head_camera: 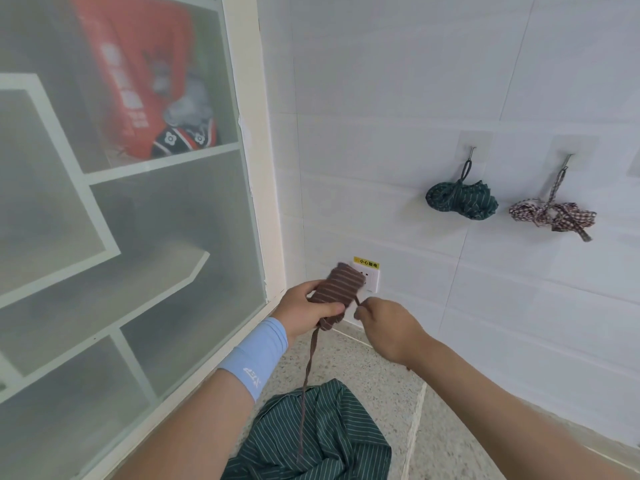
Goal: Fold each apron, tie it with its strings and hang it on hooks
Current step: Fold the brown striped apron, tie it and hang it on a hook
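My left hand (308, 311) grips a brown striped apron (341, 284) folded into a tight roll, held up in front of the wall. One of its strings (309, 368) hangs down from the roll. My right hand (384, 323) pinches another string end just right of the roll. A green striped apron (311, 434) lies loose and unfolded on the counter below my arms. On the wall, a tied green bundle (462, 199) hangs from a hook (471, 152), and a tied checked bundle (550, 213) hangs from the hook (567, 161) beside it.
A speckled stone counter (377, 382) meets the white tiled wall. A wall socket (371, 277) with a yellow warning label sits right behind the roll. A frosted glass cabinet door (138, 237) stands to the left. Part of another hook pad (635, 168) shows at the right edge.
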`<state>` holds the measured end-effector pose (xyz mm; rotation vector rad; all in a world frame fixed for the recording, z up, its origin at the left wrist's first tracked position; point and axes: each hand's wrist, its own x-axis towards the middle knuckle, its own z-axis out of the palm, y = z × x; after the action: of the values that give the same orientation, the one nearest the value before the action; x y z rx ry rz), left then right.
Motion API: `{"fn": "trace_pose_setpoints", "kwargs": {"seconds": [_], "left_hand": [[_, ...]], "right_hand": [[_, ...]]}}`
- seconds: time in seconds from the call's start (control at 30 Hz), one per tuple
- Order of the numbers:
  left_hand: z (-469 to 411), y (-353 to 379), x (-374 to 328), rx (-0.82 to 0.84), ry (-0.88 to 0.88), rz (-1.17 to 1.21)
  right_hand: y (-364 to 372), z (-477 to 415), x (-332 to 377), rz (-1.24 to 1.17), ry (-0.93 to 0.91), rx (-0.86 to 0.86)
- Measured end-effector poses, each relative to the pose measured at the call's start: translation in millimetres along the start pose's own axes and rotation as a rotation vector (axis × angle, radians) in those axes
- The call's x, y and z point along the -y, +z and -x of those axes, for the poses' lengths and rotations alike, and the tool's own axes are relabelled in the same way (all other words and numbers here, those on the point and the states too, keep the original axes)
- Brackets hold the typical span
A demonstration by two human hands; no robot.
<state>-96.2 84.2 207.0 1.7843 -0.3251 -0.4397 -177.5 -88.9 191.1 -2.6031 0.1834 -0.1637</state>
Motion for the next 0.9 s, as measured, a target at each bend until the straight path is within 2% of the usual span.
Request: {"fn": "trace_pose_setpoints", "kwargs": {"seconds": [0.07,0.13,0.23,0.4,0.53,0.6,0.67,0.77,0.8,0.9], "left_hand": [[-3,-4,0,-0.062,0.042,-0.103],[-5,-7,-1,-0.035,0.097,-0.369],[-2,-1,0,-0.026,0.136,-0.673],[4,18,5,0.127,0.235,-0.880],[10,23,16,0.128,0.259,-0.821],[14,25,21,0.169,0.235,-0.763],[20,27,26,0.216,0.158,-0.558],[27,34,33,0.198,0.032,-0.098],[26,36,35,0.166,0.023,-0.053],[24,39,36,0.055,0.036,-0.112]], "right_hand": [[-2,7,5,0.259,-0.131,0.048],[-13,10,13,0.408,-0.301,0.003],[-33,0,21,0.525,-0.486,-0.017],[-41,-30,17,0.649,-0.662,-0.016],[-34,-34,13,0.407,-0.409,-0.084],[-26,-34,11,0.369,-0.361,-0.120],[-24,-36,13,0.324,-0.312,-0.106],[-23,-38,18,0.201,-0.239,-0.072],[-22,-39,19,0.152,-0.221,-0.050],[-17,-40,16,-0.048,-0.157,-0.020]]}}
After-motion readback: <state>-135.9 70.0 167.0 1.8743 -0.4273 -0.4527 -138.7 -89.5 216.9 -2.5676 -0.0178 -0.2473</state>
